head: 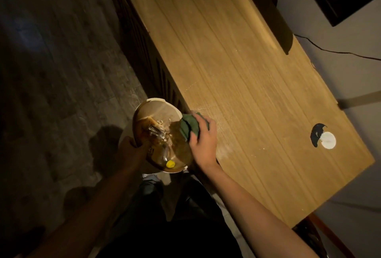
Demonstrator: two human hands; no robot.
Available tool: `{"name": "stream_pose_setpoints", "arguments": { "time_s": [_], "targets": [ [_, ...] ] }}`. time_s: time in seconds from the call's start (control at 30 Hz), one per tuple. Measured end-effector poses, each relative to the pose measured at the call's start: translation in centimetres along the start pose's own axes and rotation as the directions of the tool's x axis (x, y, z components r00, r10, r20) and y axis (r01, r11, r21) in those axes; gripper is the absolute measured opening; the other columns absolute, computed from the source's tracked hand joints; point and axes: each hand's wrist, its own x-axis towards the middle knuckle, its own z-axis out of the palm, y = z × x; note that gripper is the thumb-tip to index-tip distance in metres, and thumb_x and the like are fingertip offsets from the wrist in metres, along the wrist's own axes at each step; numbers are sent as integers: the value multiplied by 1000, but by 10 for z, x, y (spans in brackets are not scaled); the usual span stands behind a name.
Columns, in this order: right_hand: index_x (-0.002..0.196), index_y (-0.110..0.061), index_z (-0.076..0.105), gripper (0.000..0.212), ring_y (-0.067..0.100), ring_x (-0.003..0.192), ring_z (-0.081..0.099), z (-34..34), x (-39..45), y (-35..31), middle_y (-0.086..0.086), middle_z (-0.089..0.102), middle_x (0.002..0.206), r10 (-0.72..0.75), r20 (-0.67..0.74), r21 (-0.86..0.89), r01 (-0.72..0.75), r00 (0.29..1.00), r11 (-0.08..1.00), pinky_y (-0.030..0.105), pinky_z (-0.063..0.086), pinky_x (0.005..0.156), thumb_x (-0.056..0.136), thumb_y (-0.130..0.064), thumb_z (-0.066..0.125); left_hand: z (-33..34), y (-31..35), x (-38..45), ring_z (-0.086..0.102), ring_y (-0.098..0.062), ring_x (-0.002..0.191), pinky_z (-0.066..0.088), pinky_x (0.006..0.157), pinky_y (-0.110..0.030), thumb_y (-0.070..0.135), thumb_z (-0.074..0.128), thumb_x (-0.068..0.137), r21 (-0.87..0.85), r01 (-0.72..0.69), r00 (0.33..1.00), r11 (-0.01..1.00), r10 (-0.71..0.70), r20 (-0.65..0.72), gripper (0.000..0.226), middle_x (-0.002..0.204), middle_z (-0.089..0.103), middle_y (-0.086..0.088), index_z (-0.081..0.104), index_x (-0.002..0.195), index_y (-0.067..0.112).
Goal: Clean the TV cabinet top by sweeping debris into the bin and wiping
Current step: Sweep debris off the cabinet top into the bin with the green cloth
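Debris is being swept off the cabinet top (pixel 257 97) with a green cloth (pixel 188 126) gripped by the right hand (pixel 203 140) into the bin (pixel 156 113), whose rim is gripped by the left hand (pixel 132 150); wiping is judged next.

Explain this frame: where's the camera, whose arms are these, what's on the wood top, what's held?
There is no machine here. One camera worn on a person's head looks down at their own two bare arms. The wooden cabinet top runs away from them, with pale crumbs scattered near its front edge and a round cable hole with a white cap. The left hand holds a round bin tilted against the cabinet's edge; rubbish, including a yellow cap, lies inside. The right hand has a grip on a green cloth at that edge, over the bin's rim.
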Motion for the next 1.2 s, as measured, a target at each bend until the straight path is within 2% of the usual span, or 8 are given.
{"name": "stream_pose_setpoints", "arguments": {
  "time_s": [0.1, 0.17, 0.27, 0.4, 0.5, 0.77, 0.9, 1.2],
  "targets": [
    [140, -7, 56, 53, 18, 123, 47, -43, 21, 18, 15, 50, 132, 99, -128, 55, -93, 987, 994, 1, 26, 104, 89, 4, 61, 5, 6, -8, 64, -38, 92, 54, 78, -48, 34, 78, 81, 16, 0, 1000, 1000, 0, -7, 37, 98, 66, -19, 56, 90, 5],
    [141, -7, 54, 50, 14, 120, 46, -77, 39, 36, 16, 51, 133, 175, -205, 64, -165, 963, 984, -4, 24, 99, 92, 4, 58, 10, 8, -14, 62, -37, 93, 52, 72, -44, 34, 77, 82, 20, 10, 1000, 1000, -9, -15, 42, 105, 65, -23, 57, 100, 1],
    [144, -12, 50, 50, 9, 121, 41, -133, 70, 75, 14, 48, 138, 241, -304, -12, -256, 922, 967, 13, 27, 107, 96, -1, 52, 19, 9, -22, 62, -42, 103, 49, 73, -42, 26, 76, 84, -30, 45, 999, 999, -45, -16, 51, 115, 63, -27, 56, 117, -8],
    [148, -18, 45, 51, 25, 137, 43, -199, 119, 143, 10, 44, 146, 329, -399, -150, -415, 856, 898, 40, 31, 121, 99, -8, 52, 23, 8, -26, 63, -37, 99, 45, 69, -38, 24, 77, 83, -31, 33, 998, 999, -35, -53, 35, 99, 64, -19, 60, 100, -1],
    [148, -22, 46, 50, 31, 137, 43, -224, 135, 184, 12, 45, 147, 401, -398, -200, -505, 825, 839, 43, 34, 118, 100, -10, 54, 26, -2, -25, 65, -35, 101, 53, 86, -46, 29, 78, 80, -9, 43, 995, 999, -44, -90, 40, 107, 68, -20, 66, 106, 0],
    [147, -17, 48, 56, 34, 139, 38, -176, 89, 170, 12, 43, 151, 229, -273, -334, -316, 934, 888, 50, 30, 118, 93, -7, 61, 43, -16, -29, 63, -32, 87, 49, 75, -39, 27, 79, 77, -27, 56, 988, 998, -59, -139, 33, 91, 67, -19, 62, 90, 2],
    [146, -15, 51, 57, 33, 131, 42, -123, 36, 124, 13, 44, 150, 93, -138, -335, -135, 986, 933, 42, 31, 111, 91, -6, 63, 41, -25, -35, 59, -28, 73, 42, 60, -32, 28, 81, 75, 7, 36, 992, 999, -34, -123, 32, 77, 62, -11, 60, 82, 4],
    [149, -19, 46, 61, 25, 131, 41, -24, -69, 39, 8, 40, 153, 9, 86, -272, 15, 996, 962, 40, 35, 111, 89, -18, 60, 23, -30, -75, 49, -5, 58, 30, 46, -16, 35, 75, 86, 97, -43, 999, 994, 41, 21, 29, 68, 54, 6, 60, 88, 10]
  ]
}}
